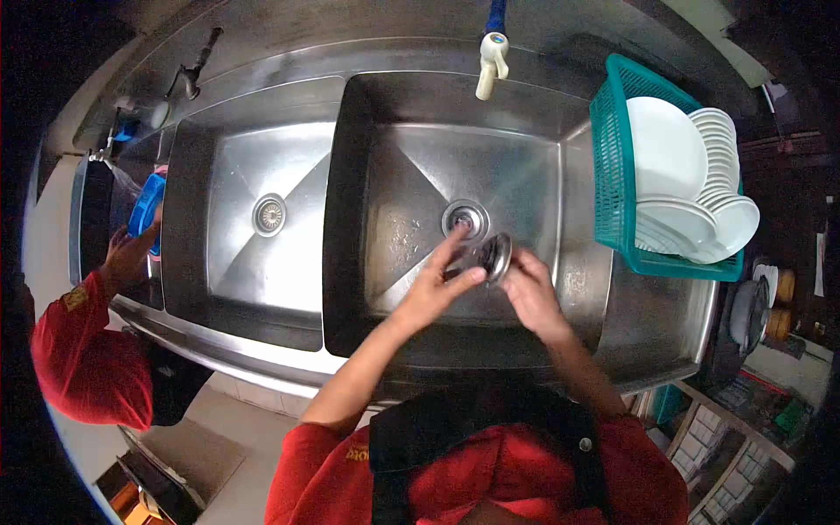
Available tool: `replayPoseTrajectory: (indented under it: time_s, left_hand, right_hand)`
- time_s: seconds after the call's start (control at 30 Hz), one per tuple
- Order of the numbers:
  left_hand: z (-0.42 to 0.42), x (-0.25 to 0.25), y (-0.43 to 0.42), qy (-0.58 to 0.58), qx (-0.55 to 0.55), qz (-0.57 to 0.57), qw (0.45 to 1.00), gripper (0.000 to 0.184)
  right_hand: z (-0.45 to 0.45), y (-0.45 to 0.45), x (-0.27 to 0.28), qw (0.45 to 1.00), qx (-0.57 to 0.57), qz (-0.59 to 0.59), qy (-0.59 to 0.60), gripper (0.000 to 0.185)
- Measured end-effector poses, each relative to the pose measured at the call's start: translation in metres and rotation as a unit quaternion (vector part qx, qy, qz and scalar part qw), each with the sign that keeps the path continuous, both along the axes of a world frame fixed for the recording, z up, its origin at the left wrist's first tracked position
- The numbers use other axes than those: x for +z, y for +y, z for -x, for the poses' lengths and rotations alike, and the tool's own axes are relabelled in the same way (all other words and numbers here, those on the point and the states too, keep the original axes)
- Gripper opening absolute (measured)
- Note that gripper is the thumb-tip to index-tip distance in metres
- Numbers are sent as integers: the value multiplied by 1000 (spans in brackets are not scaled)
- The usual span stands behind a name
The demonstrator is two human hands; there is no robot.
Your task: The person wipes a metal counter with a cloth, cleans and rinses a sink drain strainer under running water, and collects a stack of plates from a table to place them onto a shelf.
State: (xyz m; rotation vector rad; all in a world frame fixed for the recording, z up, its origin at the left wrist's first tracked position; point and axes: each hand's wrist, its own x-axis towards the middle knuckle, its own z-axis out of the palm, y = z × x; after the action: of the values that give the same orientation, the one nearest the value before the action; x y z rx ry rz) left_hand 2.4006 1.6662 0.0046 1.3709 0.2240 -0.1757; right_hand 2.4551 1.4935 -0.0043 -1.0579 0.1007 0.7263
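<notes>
Over the right sink basin [420, 175], both my hands are around a small, round, cup-like thing with a shiny metal rim [500, 257]. Its body is dark and smeared by motion, so I cannot make out its exact kind. My left hand [430, 293] has its thumb and fingers about the near left side, the index finger reaching towards the drain [465, 219]. From the right, my right hand [534, 297] grips the rim, its fingers partly hidden behind it. Wet drops show on the basin floor left of the hands.
A green basket [615, 166] of white plates [669, 144] stands right of the basin. Above the basin hangs a white tap [492, 66]. The left basin [245, 166] has its own drain strainer [269, 214]. At far left, another person's hand [127, 254] holds a blue item [147, 203] near running water.
</notes>
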Motion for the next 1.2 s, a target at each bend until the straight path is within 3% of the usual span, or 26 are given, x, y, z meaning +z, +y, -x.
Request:
replayPoseTrajectory:
  time_s: [0.03,0.07,0.13,0.27,0.33,0.37,0.43,0.47,0.53,0.57,0.63,0.9,1.03,1.1,1.13,1.2]
  left_hand:
    - [-2,-21,10,12,22,-9,1000,79]
    - [-5,-40,23,12,23,-7,1000,79]
    - [-10,-70,49,21,62,-154,986,77]
    - [-7,-100,78,80,99,-168,977,77]
    - [-9,-108,82,60,77,-202,974,76]
    - [-9,-105,82,95,66,-220,969,77]
    - [-6,-119,85,95,70,-220,968,78]
    - [-5,-126,86,91,64,-219,969,79]
    - [-6,-125,87,98,80,-197,972,82]
    - [-7,-124,89,108,80,-193,972,83]
    - [-6,-127,89,121,77,-191,971,83]
    - [-9,-143,84,71,69,-238,966,84]
    - [-13,-146,77,77,87,-196,974,80]
    - [-14,-156,71,42,51,-387,920,74]
    - [-15,-159,66,40,52,-386,920,74]
    - [-17,-161,49,104,-176,-476,855,62]
  right_hand:
    - [-14,-3,-25,1000,0,18,-8,18]
    - [-27,-5,-46,995,3,92,-35,17]
    - [-49,-5,-91,976,36,199,-85,16]
    - [-72,5,-185,946,89,280,-138,15]
    - [-77,13,-225,875,133,349,-309,15]
    - [-78,17,-233,875,143,345,-309,15]
    - [-81,35,-227,794,175,438,-383,17]
    - [-84,44,-226,795,180,433,-385,17]
    - [-86,53,-232,726,248,477,-429,15]
    - [-86,56,-234,727,250,475,-427,15]
    - [-89,59,-241,675,288,501,-459,14]
    - [-88,62,-255,628,329,544,-448,15]
    - [-84,68,-242,616,330,560,-445,13]
    - [-92,67,-235,621,352,545,-440,9]
    - [-99,67,-236,624,373,528,-438,10]
    - [-111,65,-239,646,385,519,-406,10]
